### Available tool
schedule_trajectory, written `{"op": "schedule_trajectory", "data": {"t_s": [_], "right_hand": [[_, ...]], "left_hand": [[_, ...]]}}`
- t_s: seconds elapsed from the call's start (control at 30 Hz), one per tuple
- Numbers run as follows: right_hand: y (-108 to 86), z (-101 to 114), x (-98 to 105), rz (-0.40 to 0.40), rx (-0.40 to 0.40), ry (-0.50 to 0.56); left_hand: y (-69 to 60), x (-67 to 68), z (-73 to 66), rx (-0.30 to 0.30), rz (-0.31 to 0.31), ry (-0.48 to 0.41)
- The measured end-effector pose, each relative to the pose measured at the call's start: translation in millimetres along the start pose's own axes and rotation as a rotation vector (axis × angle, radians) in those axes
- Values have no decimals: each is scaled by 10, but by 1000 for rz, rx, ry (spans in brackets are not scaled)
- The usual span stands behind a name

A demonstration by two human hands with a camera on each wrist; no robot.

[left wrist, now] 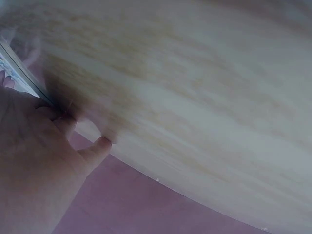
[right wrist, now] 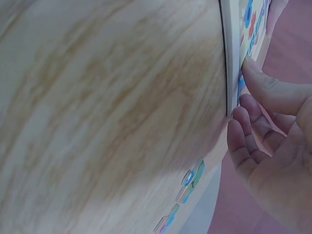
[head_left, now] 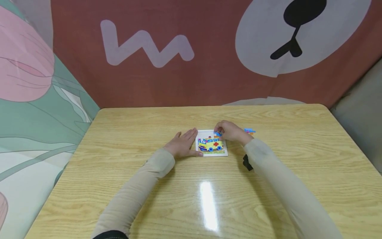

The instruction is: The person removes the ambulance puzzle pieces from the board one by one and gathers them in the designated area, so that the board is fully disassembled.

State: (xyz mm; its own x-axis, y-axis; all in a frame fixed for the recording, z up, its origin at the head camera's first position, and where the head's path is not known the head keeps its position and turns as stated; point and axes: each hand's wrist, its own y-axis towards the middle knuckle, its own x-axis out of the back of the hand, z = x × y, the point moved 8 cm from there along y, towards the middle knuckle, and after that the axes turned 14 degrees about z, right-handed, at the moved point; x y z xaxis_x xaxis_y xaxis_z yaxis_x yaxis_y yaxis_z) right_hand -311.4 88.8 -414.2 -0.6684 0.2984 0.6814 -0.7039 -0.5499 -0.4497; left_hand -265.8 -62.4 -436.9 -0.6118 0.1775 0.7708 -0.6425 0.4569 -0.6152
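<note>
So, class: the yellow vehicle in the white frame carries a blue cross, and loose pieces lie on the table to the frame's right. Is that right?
Not quite: the cross is red, as the head view shows. The yellow vehicle in the white frame and the loose pieces on the table stand as stated.

From my remote feed, I see a reddish-brown wall [head_left: 209,84] behind a rounded-corner, wood-grain bench [head_left: 167,212]. It carries a pale zigzag [head_left: 143,36] and a cartoon animal muzzle [head_left: 259,39] with black nose [head_left: 304,11]. To my left, a wall mural [head_left: 27,126] shows a pink bloom [head_left: 24,63] over green leaves. A grey surface [head_left: 361,109] stands right; a white glare streak [head_left: 208,205] marks the benchtop.
</note>
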Motion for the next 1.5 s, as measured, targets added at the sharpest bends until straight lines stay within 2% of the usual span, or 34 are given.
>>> {"op": "schedule_trajectory", "data": {"t_s": [0.13,0.37,1.03,1.5], "right_hand": [[4,3,-2,0,0,-9],[4,-1,-37,33,3,42],[16,51,13,31,29,-53],[9,45,23,37,51,-40]], "left_hand": [[-1,-8,0,0,-3,-4],[-10,-12,-2,-3,-17,-5],[-15,-3,-5,-3,-20,-3],[-14,8,4,-1,-12,-1]]}}
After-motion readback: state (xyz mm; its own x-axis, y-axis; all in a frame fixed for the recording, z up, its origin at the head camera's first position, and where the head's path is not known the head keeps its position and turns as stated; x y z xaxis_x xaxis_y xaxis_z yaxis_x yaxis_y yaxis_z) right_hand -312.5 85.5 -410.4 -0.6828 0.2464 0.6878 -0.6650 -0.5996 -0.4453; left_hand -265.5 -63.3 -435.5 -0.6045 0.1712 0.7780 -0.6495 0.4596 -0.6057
